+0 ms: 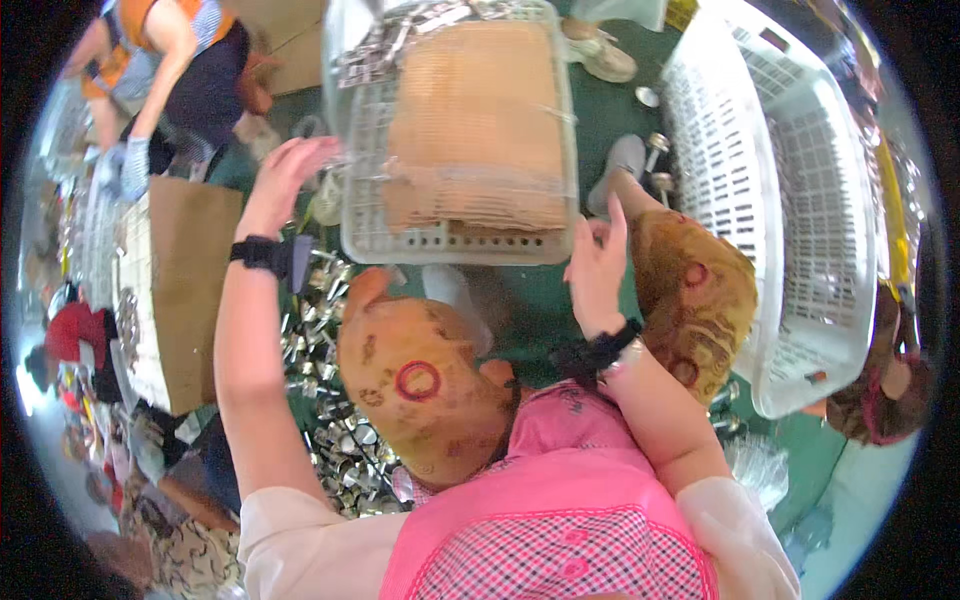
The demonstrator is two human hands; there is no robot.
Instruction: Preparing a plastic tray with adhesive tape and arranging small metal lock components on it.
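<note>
Clear basket (455,245) between left hand (285,175) and right hand (597,265), ungripped.

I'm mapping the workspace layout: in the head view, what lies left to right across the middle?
Brown cardboard sheet → left hand → clear basket of tan sheets → right hand → white slatted basket.
</note>
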